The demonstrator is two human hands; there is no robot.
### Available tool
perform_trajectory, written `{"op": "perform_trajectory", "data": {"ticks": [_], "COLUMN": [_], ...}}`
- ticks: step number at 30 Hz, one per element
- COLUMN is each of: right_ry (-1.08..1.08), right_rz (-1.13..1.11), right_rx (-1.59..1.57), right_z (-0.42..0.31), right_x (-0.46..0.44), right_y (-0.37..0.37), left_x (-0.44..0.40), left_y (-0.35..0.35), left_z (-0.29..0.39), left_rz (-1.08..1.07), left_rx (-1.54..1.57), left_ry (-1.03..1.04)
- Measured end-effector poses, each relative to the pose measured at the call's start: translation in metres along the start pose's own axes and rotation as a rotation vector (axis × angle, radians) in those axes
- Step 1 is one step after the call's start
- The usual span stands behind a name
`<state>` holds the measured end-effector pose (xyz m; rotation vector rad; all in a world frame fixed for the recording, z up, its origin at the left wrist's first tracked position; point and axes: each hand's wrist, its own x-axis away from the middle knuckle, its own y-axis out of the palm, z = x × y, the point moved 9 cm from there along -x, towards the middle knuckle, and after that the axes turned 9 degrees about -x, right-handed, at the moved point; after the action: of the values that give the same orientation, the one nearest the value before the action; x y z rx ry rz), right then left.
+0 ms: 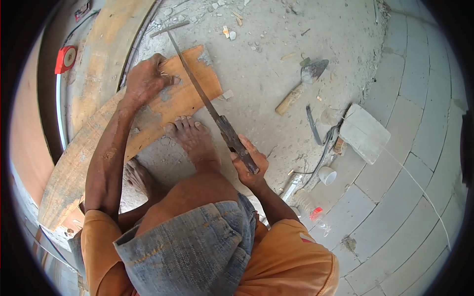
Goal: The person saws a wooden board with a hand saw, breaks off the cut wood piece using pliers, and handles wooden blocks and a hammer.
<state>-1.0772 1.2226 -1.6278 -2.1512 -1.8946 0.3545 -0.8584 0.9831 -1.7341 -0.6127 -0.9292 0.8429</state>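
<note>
Nearest, the right hand (251,163) is closed around a saw (230,134). Just ahead of 2 bare feet (191,139), the left hand (145,79) clamps a wooden board (148,118). The blade (195,81) crosses near its far end; contact is unclear. Sawing seems in hand; the next stroke calls for a steady board. Farther right lies 1 trowel (313,72).

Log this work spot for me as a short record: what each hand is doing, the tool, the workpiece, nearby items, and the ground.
Left hand: on the plank, near its far end
Right hand: closed around the saw's dark handle
Tool: saw, blade slanting across the plank's end
Workpiece: wooden plank, grey smears on top
Right side: trowel, white cup
Left side: red tape measure
Ground: dusty floor with scattered debris
</note>
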Motion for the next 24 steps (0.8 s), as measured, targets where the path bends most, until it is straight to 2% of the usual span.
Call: {"op": "perform_trajectory", "data": {"ticks": [1, 3, 4, 5, 6, 7, 9, 11, 15, 17, 18, 19, 21, 24], "right_ry": [0.0, 0.267, 0.372, 0.434, 0.306, 0.498, 0.637, 0.193, 0.128, 0.327, 0.318, 0.175, 0.025, 0.029], "right_rz": [0.013, -0.014, -0.088, -0.097, 0.074, 0.04, 0.013, 0.096, 0.085, 0.104, 0.095, 0.072, 0.052, 0.011], "right_rx": [0.026, 0.051, 0.407, 0.472, 0.402, 0.334, 0.266, 0.06, 0.088, -0.094, -0.101, -0.097, -0.105, -0.147], "right_z": [-0.004, -0.031, -0.041, -0.041, -0.067, -0.063, -0.042, -0.065, -0.046, -0.027, -0.019, -0.023, -0.028, -0.034], "right_x": [0.004, 0.013, 0.037, 0.06, 0.059, 0.064, 0.041, -0.002, -0.046, -0.067, -0.079, -0.091, -0.112, -0.137], "right_y": [0.0, -0.014, -0.03, -0.056, -0.074, -0.079, -0.071, -0.046, -0.014, 0.001, 0.009, 0.017, 0.034, 0.058], "left_x": [-0.002, 0.007, -0.005, -0.016, -0.016, -0.012, -0.016, -0.005, 0.006, 0.017, 0.022, 0.026, 0.032, 0.042], "left_y": [-0.005, 0.003, -0.002, -0.01, 0.0, 0.008, 0.002, 0.0, -0.01, -0.016, -0.022, -0.025, -0.031, -0.039], "left_z": [0.0, -0.007, -0.013, -0.014, -0.013, -0.013, -0.009, -0.009, -0.002, 0.005, 0.009, 0.011, 0.015, 0.019], "left_rz": [0.0, -0.018, 0.012, 0.039, -0.018, -0.073, -0.043, -0.003, 0.12, 0.178, 0.236, 0.225, 0.272, 0.306], "left_rx": [-0.024, -0.048, -0.047, -0.046, -0.043, -0.041, -0.044, -0.058, -0.044, -0.046, -0.05, -0.046, -0.053, -0.058], "left_ry": [0.002, -0.02, -0.023, -0.037, -0.012, 0.012, 0.019, 0.025, 0.053, 0.058, 0.065, 0.061, 0.082, 0.083]}}
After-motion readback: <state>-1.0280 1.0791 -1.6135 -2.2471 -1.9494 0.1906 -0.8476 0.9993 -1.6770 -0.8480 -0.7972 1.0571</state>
